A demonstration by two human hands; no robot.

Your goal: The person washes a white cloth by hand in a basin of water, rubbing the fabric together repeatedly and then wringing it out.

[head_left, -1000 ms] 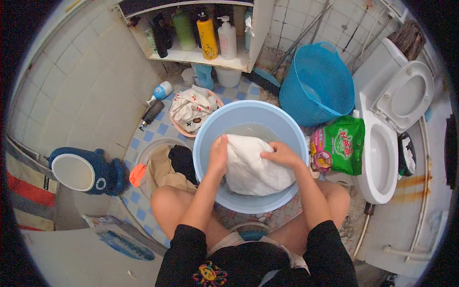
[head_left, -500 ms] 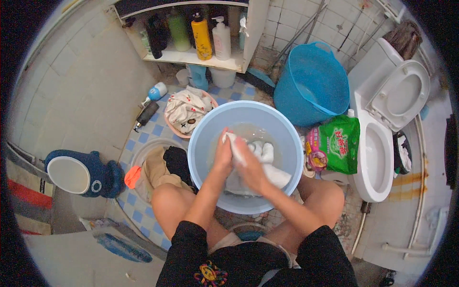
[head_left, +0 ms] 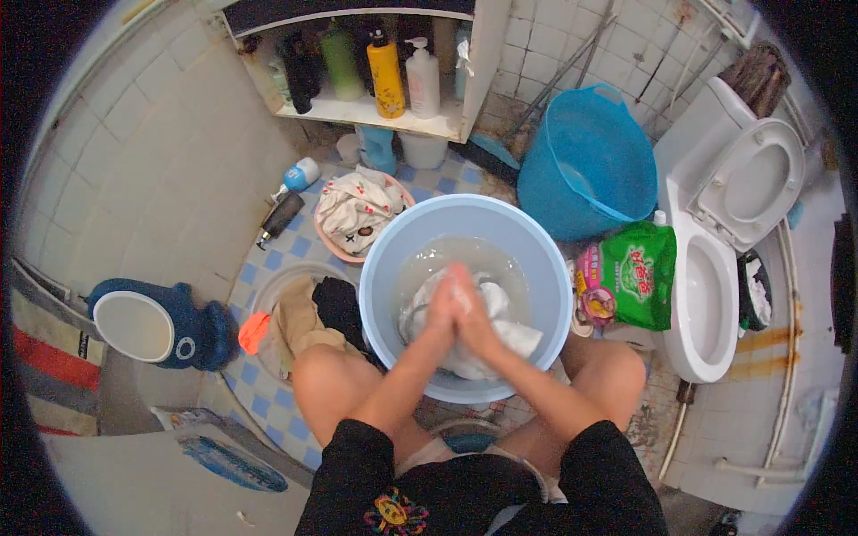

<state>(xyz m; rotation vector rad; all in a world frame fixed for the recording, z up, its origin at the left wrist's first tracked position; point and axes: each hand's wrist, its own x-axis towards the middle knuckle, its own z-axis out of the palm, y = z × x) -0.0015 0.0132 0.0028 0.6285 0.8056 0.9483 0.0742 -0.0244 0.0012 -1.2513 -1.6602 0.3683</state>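
A light blue basin [head_left: 380,241] stands between my knees with cloudy water [head_left: 438,253] in it. Over its middle my left hand [head_left: 441,305] and my right hand [head_left: 471,313] are pressed palm to palm, their fingers pointing away from me and slightly blurred. A bit of white cloth [head_left: 514,336] shows between the palms; the rest of it lies bunched in the water beneath and to the right of my hands. How much fabric the palms hold is hidden.
Left of the basin are a pink bowl [head_left: 407,194] of patterned clothes and a pile with beige trousers [head_left: 302,317]. At right stand a green detergent bag [head_left: 645,277], a tall blue tub [head_left: 581,161] and a toilet [head_left: 702,304]. Bottles [head_left: 386,76] line a shelf behind.
My hands have come level and together, where before the right slid blurred along the raised white cloth. The cloth now sits lower in the basin. The whole view has shifted slightly.
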